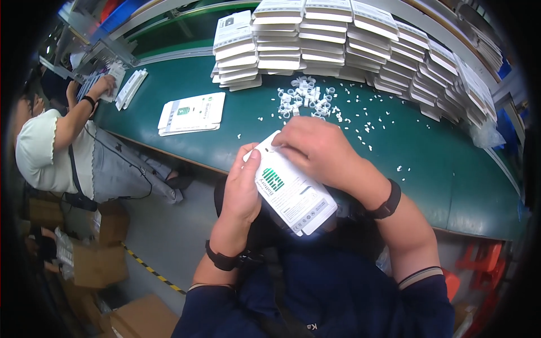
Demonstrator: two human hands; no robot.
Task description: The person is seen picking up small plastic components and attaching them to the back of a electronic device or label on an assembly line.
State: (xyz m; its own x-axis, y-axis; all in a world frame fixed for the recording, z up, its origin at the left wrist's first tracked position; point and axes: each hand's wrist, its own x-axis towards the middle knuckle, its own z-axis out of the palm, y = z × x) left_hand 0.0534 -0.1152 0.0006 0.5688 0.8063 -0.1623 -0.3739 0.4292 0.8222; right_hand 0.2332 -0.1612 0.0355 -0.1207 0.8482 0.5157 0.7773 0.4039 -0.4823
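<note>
Tilted above my lap near the table's front edge is a flat white battery box (293, 194) with green and grey print. My left hand (241, 183) grips its left side, thumb across the front face. At the box's upper end, my right hand (315, 143) has its fingers bent and pressed together by a small dark opening; whatever they pinch is hidden. Just beyond this hand lies a heap of small white plastic ring-shaped clips (304, 98), with many tiny white bits (363, 115) scattered to its right.
Tall stacks of flat white boxes (321, 42) line the back of the green table (248, 124). A few more boxes (191, 114) lie at the left. Farther left, a co-worker's hand (102, 85) reaches among packages. Cardboard cartons (101, 265) and red stools (482, 259) stand below.
</note>
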